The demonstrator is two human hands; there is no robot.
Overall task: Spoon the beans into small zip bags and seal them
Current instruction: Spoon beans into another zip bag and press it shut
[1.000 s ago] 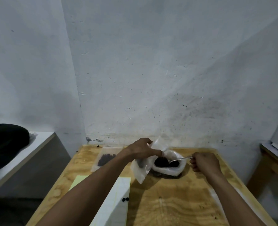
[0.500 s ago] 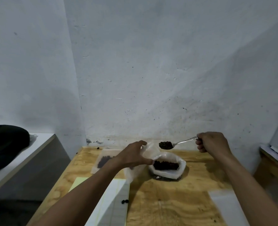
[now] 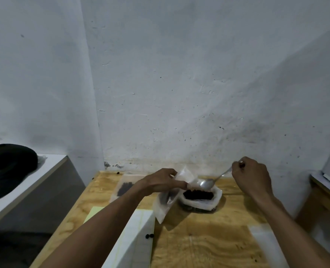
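Spoon (image 3: 206,183) now looks emptied; half a second ago heaped. Right hand (image 3: 252,176) fingers grip handle; left hand (image 3: 161,182) pinches zip bag (image 3: 165,202) mouth. Another scoop due.

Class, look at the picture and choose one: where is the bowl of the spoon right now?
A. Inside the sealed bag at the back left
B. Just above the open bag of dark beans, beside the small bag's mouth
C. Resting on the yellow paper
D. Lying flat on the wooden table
B: the spoon, held by the right hand, hangs over the open bag of beans beside the small zip bag that the left hand pinches.
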